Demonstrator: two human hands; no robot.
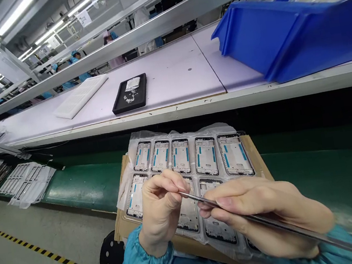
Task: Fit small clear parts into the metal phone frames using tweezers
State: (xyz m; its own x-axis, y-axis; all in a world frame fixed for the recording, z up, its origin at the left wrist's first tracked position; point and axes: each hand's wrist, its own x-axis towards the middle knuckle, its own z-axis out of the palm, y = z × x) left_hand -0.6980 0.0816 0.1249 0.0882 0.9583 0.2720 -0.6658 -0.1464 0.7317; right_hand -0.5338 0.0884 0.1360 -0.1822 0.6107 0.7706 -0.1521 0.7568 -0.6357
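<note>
My right fingers (pixel 249 200) clamp tweezers (pixel 275 224), apparently picking at my pinched-together left fingers (pixel 171 187), contents unclear. The next move likely needs steadiness.

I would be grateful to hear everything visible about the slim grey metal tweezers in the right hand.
The slim, dark grey metal tweezers are long and taper to a fine, brighter point. They slant from lower right up toward the left, above the pale plastic tray of rectangular frames. The right hand grips them along the shaft, and the point reaches the left hand at its fingers. Anything between the tips is too small to tell.
</note>
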